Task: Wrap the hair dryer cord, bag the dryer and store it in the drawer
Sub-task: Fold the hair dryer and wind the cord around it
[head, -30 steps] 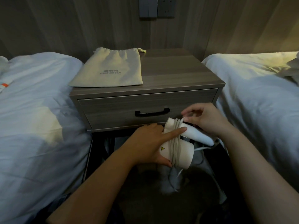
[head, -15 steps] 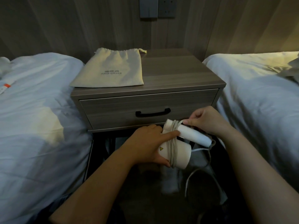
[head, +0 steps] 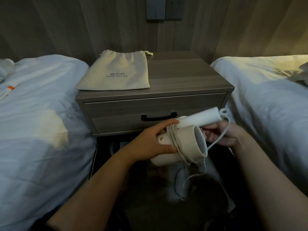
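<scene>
A white hair dryer [head: 185, 144] sits in front of the nightstand, its barrel mouth turned to the right and its folded handle pointing up and right. My left hand [head: 155, 140] grips the barrel's rear, fingers over several turns of cord wound around it. My right hand [head: 220, 134] is behind the barrel mouth, pinching the white cord [head: 216, 140]; loose cord loops down below the dryer toward the floor. A beige drawstring bag [head: 116, 72] lies flat on the nightstand top at the left. The drawer [head: 155, 112] with its black handle is closed.
White-sheeted beds flank the nightstand [head: 188, 77] on the left [head: 38, 122] and right [head: 270, 100]. A wall socket panel [head: 164, 8] is above. The floor below the hands is dark, with pale cloth lying there.
The dryer has rotated so its barrel mouth faces right and the handle has swung up. My right hand has dropped from the handle to the cord behind the barrel, and more cord hangs loose.
</scene>
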Available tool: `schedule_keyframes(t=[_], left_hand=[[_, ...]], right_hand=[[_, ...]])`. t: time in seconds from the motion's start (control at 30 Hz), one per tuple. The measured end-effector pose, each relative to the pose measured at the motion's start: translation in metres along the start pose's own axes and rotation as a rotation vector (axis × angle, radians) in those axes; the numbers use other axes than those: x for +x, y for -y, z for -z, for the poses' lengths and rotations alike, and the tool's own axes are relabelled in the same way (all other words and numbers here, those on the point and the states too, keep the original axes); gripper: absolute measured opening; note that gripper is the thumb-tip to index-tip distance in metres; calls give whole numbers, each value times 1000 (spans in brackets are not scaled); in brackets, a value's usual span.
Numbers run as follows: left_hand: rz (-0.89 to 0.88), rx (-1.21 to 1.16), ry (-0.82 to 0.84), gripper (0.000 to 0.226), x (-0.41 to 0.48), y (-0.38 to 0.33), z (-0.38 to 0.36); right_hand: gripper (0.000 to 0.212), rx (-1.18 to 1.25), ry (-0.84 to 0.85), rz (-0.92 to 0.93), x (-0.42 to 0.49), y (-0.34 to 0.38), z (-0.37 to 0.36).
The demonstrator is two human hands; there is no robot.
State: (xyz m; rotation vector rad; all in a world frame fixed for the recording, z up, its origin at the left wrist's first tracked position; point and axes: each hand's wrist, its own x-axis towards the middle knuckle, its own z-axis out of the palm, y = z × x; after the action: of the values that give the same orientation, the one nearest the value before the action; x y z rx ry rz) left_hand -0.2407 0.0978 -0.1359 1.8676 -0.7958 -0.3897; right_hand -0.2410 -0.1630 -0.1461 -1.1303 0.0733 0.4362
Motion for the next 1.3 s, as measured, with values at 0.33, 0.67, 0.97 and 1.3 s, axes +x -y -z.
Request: schedule_keyframes(t=[0.33, 0.67, 0.97, 1.3], left_hand=[[186, -496, -354, 18, 11, -9, 2], [292, -613, -409, 26, 12, -19, 1], [304, -446, -377, 48, 7, -23, -8], [338, -334, -397, 28, 9, -17, -3]], right_hand=[[27, -395, -175, 256, 10, -14, -37], [66, -536, -77, 130, -17, 2, -54], [39, -448, -108, 141, -21, -2, -65], [36, -815, -135, 103, -29, 5, -73]])
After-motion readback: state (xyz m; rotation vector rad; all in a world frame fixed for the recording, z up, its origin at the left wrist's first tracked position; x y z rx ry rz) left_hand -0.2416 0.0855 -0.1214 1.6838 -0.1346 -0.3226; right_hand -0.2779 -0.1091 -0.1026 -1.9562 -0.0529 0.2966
